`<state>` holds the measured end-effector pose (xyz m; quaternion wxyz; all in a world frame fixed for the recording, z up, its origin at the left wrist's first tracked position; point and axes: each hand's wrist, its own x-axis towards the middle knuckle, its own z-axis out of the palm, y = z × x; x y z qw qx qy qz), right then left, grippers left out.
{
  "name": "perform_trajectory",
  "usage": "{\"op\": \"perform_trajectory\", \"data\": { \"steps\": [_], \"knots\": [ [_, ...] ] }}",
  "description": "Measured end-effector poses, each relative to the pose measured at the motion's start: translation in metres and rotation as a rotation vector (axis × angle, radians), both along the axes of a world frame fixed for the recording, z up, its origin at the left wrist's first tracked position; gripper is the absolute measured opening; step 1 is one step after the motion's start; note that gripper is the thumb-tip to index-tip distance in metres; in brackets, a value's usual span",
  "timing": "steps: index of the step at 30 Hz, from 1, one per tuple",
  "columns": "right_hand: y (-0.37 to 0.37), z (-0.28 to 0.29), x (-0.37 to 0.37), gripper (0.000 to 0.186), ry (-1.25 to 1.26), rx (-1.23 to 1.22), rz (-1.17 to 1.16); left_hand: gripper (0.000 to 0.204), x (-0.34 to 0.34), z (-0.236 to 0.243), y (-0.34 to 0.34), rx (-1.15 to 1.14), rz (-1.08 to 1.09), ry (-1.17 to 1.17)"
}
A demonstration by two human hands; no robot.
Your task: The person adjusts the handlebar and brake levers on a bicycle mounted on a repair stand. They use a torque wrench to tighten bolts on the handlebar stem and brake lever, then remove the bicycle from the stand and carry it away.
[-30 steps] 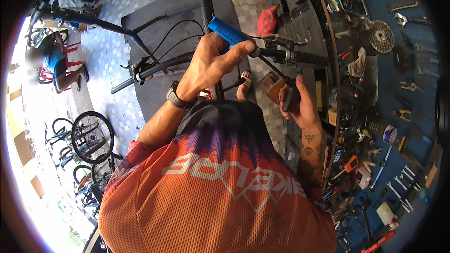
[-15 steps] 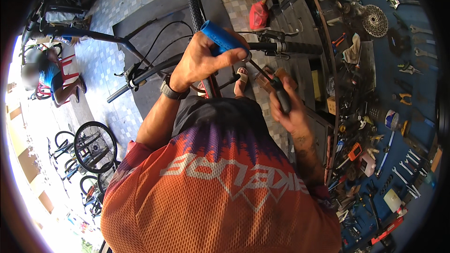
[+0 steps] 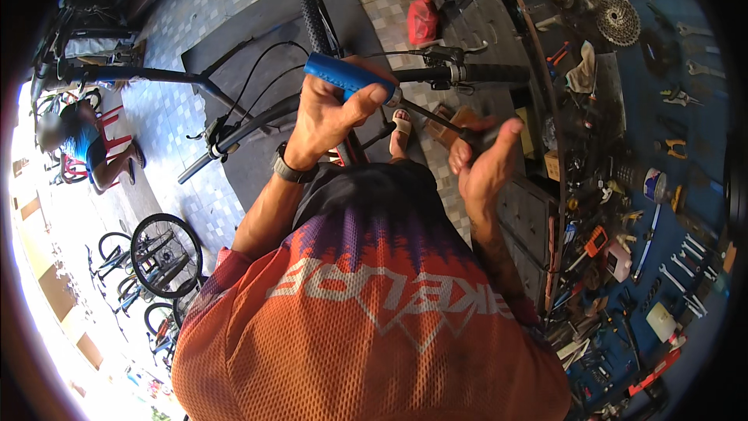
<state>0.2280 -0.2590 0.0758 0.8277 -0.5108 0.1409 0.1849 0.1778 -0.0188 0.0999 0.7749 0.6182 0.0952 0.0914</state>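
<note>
My left hand (image 3: 326,118) is wrapped around a blue handlebar grip (image 3: 343,76), its thumb pressed near the end that carries a metal clamp ring. Against that end rests the long dark shaft of a screwdriver (image 3: 427,114); its tip is too small to make out. My right hand (image 3: 483,175) holds the screwdriver's dark handle, partly hidden by the fingers, with the thumb pointing up. Behind both hands is a bicycle handlebar (image 3: 269,118). Its left end is a bare tube, and a black grip (image 3: 495,74) covers the right end.
The bicycle's front tyre (image 3: 315,19) stands on a dark mat (image 3: 234,47). At right are dark drawers (image 3: 518,214) and a tool board (image 3: 662,109). A red container (image 3: 422,19) stands ahead. A seated person (image 3: 93,140) and several bicycles (image 3: 165,253) are at left.
The blue grip has moved left and slightly down, turning flatter. My right hand has opened its hold somewhat and turned, thumb up, and the screwdriver's shaft lies at a flatter slant.
</note>
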Motion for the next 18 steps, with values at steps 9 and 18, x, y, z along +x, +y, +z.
{"op": "perform_trajectory", "data": {
  "steps": [9,18],
  "knots": [
    [-0.099,0.021,0.083,0.032,-0.351,-0.465,-0.253,0.029,0.004,-0.009,0.027,-0.646,0.488,0.198],
    [-0.341,0.122,0.385,0.028,-0.829,-1.929,-0.33,0.031,0.006,-0.031,0.012,-0.473,0.423,0.284]
  ]
}}
